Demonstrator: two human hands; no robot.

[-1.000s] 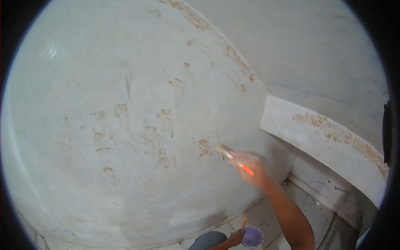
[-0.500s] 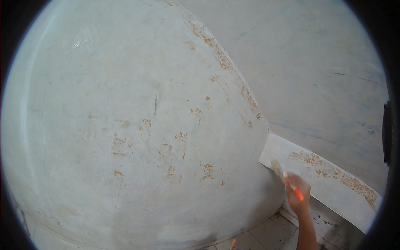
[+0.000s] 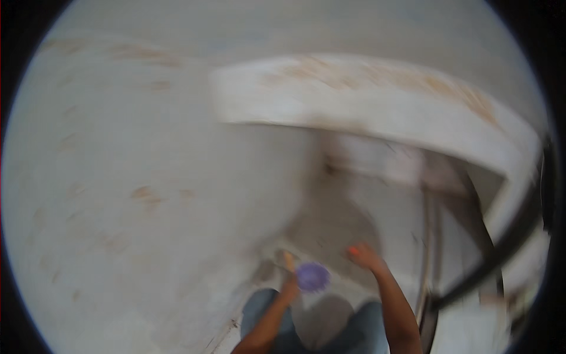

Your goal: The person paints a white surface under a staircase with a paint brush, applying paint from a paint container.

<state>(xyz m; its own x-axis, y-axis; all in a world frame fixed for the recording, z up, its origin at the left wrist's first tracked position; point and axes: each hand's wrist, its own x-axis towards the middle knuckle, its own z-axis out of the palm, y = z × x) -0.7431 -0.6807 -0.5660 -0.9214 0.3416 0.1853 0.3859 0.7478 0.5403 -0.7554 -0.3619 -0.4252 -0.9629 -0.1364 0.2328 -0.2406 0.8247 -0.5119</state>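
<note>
Motion blurs the whole view. My right hand, low and right of centre, is closed round a brush; only its orange handle end shows, and the bristles cannot be made out. At the lower middle my left hand is closed at the rim of a purple bowl, whose contents are too smeared to read. A tan, handle-like stick stands up beside that hand and the bowl; whether the fingers also grip it is unclear.
A large pale curved surface with brown patches fills the left. Across the top runs a white curved band, also marked brown. A dark bar or hose slants at the right. My knees show below.
The view has swung down and right. My right hand has drawn the brush away from the white band. My left hand and the purple bowl have come into view.
</note>
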